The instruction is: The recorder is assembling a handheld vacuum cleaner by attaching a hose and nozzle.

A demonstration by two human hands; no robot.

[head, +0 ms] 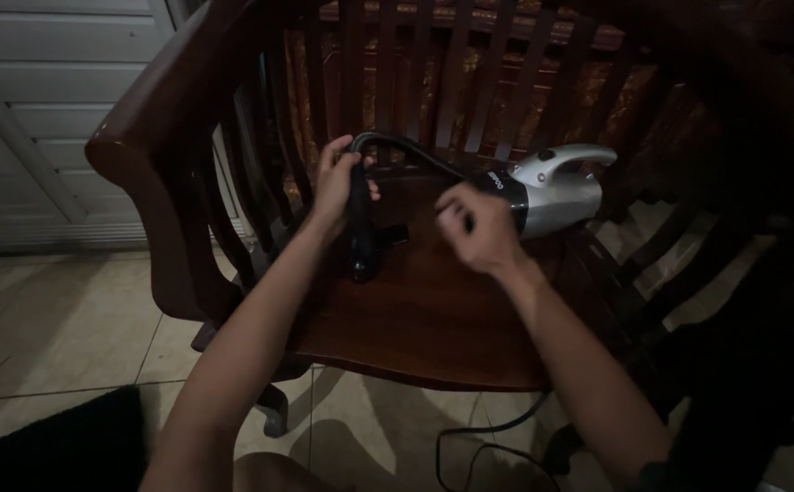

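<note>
A small silver handheld vacuum cleaner [556, 191] rests at the back right corner of the dark wooden chair seat [424, 319], steadying it; the left hand [338, 182] wraps its black flexible hose [360, 210], the right hand [474, 228] curls loosely near the hose joint, holding nothing I can make out

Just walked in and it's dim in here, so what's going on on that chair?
A person is working on a small silver handheld vacuum lying on the seat of a dark wooden chair. Their left hand grips its black hose near the bend. The right hand is closed by the hose's joint with the vacuum body. A black cord trails on the tiled floor.
</note>
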